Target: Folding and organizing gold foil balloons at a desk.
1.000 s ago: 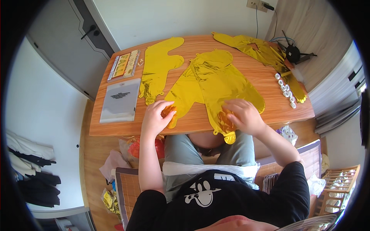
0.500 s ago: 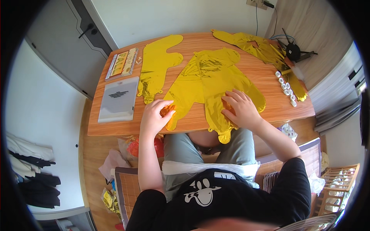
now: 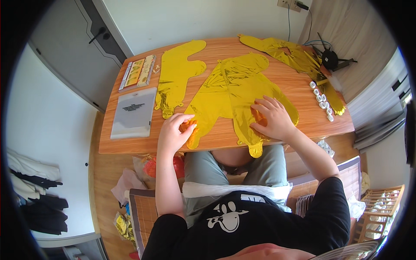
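A flat gold foil balloon [image 3: 236,89] with two spread legs lies across the middle of the table. My left hand [image 3: 174,130] rests at the tip of its left leg, fingers curved and thumb apart, mirrored orange in the foil. Over the right part of the same foil is my right hand [image 3: 274,118], fingers spread and lightly bent, touching or just above the surface. The balloon's tabbed end [image 3: 255,149] sticks out past the table's near edge. Left of it lies another flat gold foil balloon [image 3: 173,78].
A flat box [image 3: 141,73] and a clear plastic sleeve [image 3: 132,113] lie on the wooden table's [image 3: 208,138] left side. At the right are more gold foil [image 3: 281,52], several white ribbon rolls [image 3: 321,99] and a black router [image 3: 330,58]. Bags [image 3: 171,167] sit below.
The right part of the middle balloon has slid slightly away and to the right, so its tabbed end overhangs less. My right hand shifted slightly; my left hand stayed almost still.
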{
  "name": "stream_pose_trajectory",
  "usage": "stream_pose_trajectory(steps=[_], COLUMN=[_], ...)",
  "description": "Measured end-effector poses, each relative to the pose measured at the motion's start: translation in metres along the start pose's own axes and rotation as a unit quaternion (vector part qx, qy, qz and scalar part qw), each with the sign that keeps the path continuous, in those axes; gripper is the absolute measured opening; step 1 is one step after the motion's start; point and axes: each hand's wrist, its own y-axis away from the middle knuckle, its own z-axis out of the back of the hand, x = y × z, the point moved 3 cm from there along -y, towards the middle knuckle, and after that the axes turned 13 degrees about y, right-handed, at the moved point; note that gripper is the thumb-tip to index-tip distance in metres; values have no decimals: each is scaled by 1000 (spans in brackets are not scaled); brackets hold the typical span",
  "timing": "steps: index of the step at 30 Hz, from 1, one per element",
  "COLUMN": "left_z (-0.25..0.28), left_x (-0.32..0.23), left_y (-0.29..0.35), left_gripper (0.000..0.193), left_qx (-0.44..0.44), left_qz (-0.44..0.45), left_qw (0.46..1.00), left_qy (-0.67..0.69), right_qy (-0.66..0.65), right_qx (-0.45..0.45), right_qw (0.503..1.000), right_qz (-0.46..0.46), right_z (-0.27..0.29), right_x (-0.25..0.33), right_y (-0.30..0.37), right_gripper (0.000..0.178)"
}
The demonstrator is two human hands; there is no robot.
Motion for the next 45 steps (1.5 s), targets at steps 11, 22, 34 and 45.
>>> stream_pose_trajectory(steps=[11, 22, 34, 45], left_z=[4, -3, -209, -448], left_x=[3, -17, -165, -210], left_y=[1, -7, -165, -251], left_gripper=[22, 22, 22, 31], left_qx=[-17, -42, 283, 329], left_qz=[12, -42, -284, -111], left_qw=[999, 998, 915, 934], left_qy=[50, -36, 29, 84], right_qy=[-13, -127, -68, -62], right_qx=[10, -186, -111, -49], right_qw=[1000, 939, 956, 936], right_qz=[10, -259, -261, -344], right_z=[0, 44, 12, 24], right_x=[-3, -212, -385, -412], right_y=[-8, 79, 187, 179], right_gripper=[57, 21, 28, 28])
